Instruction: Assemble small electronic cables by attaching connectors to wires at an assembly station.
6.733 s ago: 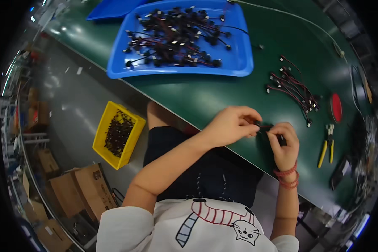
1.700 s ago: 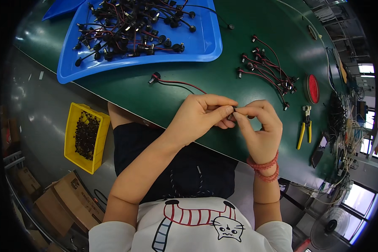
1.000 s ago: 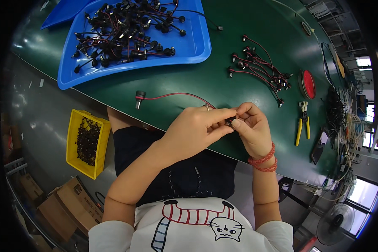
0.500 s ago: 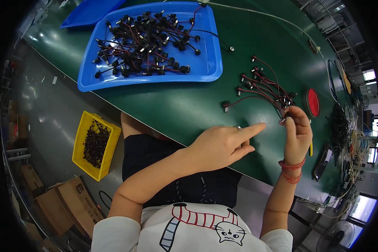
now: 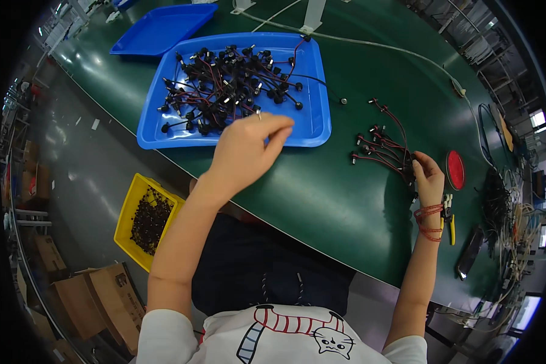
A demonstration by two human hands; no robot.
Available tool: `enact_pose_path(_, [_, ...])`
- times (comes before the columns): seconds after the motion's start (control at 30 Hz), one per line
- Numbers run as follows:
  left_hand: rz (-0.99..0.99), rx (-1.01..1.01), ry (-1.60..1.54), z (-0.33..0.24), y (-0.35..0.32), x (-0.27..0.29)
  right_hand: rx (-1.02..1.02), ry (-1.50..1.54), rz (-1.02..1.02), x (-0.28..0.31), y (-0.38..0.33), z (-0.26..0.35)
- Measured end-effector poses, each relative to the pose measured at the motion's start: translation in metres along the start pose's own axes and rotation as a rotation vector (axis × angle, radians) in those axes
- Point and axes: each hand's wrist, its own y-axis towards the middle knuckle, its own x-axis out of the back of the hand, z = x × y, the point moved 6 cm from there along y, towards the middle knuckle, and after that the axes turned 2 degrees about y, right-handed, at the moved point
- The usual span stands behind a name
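Left hand [image 5: 242, 148] above blue tray's [image 5: 314, 118] near rim, hiding part; thumb and forefinger drawn close, contact unclear. Right of tray: red-black wired connectors [image 5: 383, 147], near end obscured by right hand [image 5: 429, 180], fingers curled over; grip indeterminate.

Dark print [image 5: 121, 280] on a brown cardboard box [image 5: 114, 306], blurred, no lettering legible

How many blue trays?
2 clearly: a cable-filled tray partly behind the left hand, and a second tray to its upper left. A blue piece cut off up top may be another.
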Motion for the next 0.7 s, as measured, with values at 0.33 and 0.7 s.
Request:
enact_pose_path(0.33, [0.121,-0.402,0.372,-0.02,0.082,-0.089,0.122,-0.153,-0.224,0.057,-0.008,-0.013])
enact_pose_path(0.7, [0.09,-0.385,0.418,-0.044,0.103,-0.068,0.089,-0.67,-0.346,0.133,0.046,-0.08])
